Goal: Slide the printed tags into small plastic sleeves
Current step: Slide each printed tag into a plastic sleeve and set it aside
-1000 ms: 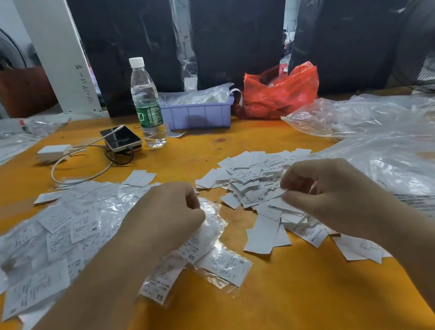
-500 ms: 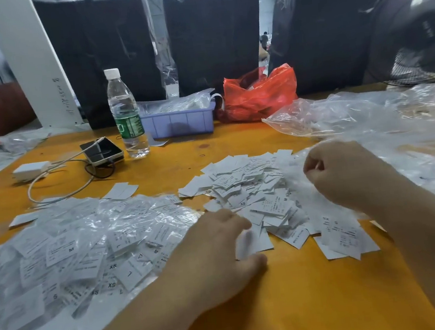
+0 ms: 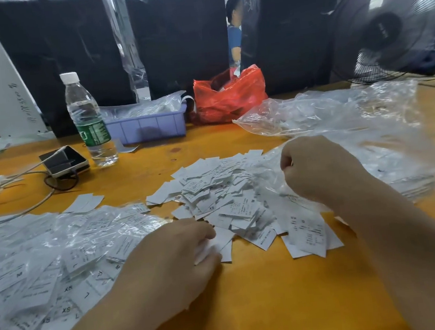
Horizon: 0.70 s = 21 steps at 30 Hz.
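Paper tag (image 3: 214, 248) newly under left hand (image 3: 167, 261)

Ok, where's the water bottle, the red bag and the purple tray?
water bottle (image 3: 89, 130), head view, on its green label.
red bag (image 3: 231, 99), head view, on its front side.
purple tray (image 3: 150, 127), head view, on its front wall.

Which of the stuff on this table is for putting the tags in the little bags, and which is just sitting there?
For the job: loose printed tags; clear plastic sleeves at the right hand; finished sleeved tags; left hand on a tag.

Just lying about: water bottle, phone, charger cable, red bag, purple tray, fan.
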Each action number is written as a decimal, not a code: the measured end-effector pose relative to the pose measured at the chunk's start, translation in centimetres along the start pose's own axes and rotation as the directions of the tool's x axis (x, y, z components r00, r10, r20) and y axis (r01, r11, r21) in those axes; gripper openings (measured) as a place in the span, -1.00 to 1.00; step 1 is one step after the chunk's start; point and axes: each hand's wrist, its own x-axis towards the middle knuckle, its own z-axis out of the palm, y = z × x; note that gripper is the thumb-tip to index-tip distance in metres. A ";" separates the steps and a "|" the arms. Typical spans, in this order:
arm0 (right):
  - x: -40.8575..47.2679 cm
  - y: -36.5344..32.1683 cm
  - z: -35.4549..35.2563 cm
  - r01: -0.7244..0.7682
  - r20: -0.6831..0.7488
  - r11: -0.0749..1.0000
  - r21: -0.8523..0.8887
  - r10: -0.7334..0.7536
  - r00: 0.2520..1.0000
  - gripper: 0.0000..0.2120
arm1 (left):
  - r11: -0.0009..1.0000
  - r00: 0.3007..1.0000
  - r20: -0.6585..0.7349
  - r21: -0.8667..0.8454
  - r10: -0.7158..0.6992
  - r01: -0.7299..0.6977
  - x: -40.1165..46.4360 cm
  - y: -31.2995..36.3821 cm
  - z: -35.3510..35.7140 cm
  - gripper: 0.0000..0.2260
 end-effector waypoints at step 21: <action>1.0 1.6 1.6 -0.115 0.139 0.993 0.027 0.110 0.984 -0.76 | 0.995 0.997 0.037 0.082 -0.064 0.060 0.4 -0.5 1.1 -0.70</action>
